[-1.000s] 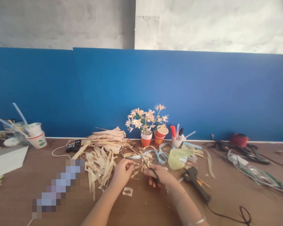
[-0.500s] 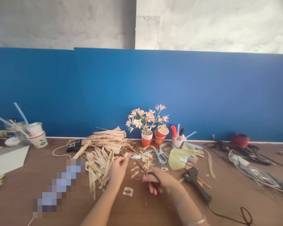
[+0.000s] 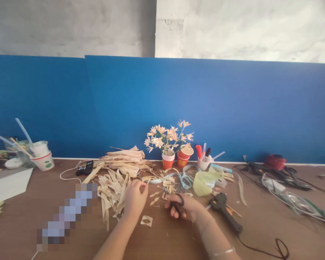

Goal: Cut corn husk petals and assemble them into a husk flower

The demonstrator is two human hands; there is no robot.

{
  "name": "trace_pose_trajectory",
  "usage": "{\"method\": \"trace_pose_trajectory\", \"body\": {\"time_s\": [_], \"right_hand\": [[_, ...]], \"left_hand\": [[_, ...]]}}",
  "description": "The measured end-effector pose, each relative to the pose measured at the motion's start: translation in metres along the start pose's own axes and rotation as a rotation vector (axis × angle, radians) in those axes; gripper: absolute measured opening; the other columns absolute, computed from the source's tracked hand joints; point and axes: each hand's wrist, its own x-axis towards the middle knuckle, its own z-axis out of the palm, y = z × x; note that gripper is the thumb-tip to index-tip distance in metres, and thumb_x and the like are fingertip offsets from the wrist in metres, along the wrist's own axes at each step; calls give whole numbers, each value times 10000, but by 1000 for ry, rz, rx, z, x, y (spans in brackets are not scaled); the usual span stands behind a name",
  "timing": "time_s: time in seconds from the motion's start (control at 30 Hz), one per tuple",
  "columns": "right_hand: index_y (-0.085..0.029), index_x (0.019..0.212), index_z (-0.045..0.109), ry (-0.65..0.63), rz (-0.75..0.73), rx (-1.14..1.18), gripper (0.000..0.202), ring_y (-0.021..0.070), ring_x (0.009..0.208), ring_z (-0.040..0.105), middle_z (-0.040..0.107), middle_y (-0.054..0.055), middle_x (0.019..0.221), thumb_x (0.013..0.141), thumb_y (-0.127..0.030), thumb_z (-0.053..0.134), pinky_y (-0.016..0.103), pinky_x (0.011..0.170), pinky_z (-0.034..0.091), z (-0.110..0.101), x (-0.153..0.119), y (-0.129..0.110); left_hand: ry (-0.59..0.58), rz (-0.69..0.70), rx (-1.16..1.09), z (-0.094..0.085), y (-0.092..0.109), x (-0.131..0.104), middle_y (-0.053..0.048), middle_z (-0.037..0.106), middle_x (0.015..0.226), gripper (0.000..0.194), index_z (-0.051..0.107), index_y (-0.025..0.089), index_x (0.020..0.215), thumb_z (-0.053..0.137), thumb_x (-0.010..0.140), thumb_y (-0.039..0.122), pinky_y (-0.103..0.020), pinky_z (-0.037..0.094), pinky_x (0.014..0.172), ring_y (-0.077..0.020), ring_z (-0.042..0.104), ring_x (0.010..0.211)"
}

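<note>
My left hand (image 3: 136, 198) is closed in a pinch beside the pile of dry husk strips (image 3: 115, 186). Whatever sits between its fingertips is too small to make out. Black-handled scissors (image 3: 181, 198) are in my right hand (image 3: 186, 208), their loops around the fingers and the blades pointing away, partly hidden. Just beyond them lie pale cut petal pieces (image 3: 169, 186). A small husk square with an oval hole (image 3: 146, 221) rests on the table between my forearms.
White flowers (image 3: 168, 135) stand in a red paper cup (image 3: 168, 162) at the back. A black glue gun (image 3: 226, 213) with its cord lies right of my right hand. Cables (image 3: 289, 196) spread along the far right. A cup with straws (image 3: 44, 162) stands at left.
The scissors have turned in my right hand, so the blades show less and the loop stands higher. My left hand has rolled slightly, its back turned more towards me.
</note>
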Motion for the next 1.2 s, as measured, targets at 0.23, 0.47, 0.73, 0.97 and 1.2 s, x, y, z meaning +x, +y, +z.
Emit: {"method": "trace_pose_trajectory", "body": {"time_s": [0.23, 0.47, 0.73, 0.97, 1.2], "right_hand": [[-103, 769, 666, 42, -88, -73, 314, 74, 338, 518, 620, 9, 462, 814, -392, 553, 126, 259, 242, -5, -14, -9], [-114, 841, 634, 234, -164, -5, 345, 76, 375, 532, 621, 1, 494, 797, -450, 567, 121, 275, 239, -16, -8, -5], [-120, 832, 612, 248, -190, -59, 344, 84, 381, 551, 621, 1, 492, 777, -459, 591, 122, 274, 247, -13, -7, -3], [-128, 829, 605, 256, -216, -75, 316, 91, 366, 547, 614, -7, 472, 766, -438, 603, 127, 270, 268, -9, -1, -5], [-123, 838, 615, 232, -212, -99, 289, 89, 372, 550, 637, 6, 491, 778, -405, 590, 130, 273, 273, -2, -2, -7]], "left_hand": [[-64, -14, 176, -5, 5, 0, -39, 673, 776, 113, 629, 205, 659, 589, 762, 183, -362, 421, 764, -245, 582, 837], [-177, -108, 330, -9, 12, -2, -55, 660, 857, 142, 665, 214, 610, 611, 740, 190, -399, 390, 792, -282, 557, 960], [-108, -123, 255, -13, 6, 3, -67, 689, 926, 145, 720, 227, 775, 577, 777, 198, -393, 414, 779, -289, 567, 985], [44, -213, -16, -33, -21, 28, -72, 734, 837, 252, 723, 198, 755, 505, 798, 318, -348, 462, 806, -253, 629, 856], [-117, -438, 42, -63, -31, 41, -39, 739, 739, 202, 709, 225, 704, 553, 738, 349, -274, 434, 614, -224, 651, 699]]}}
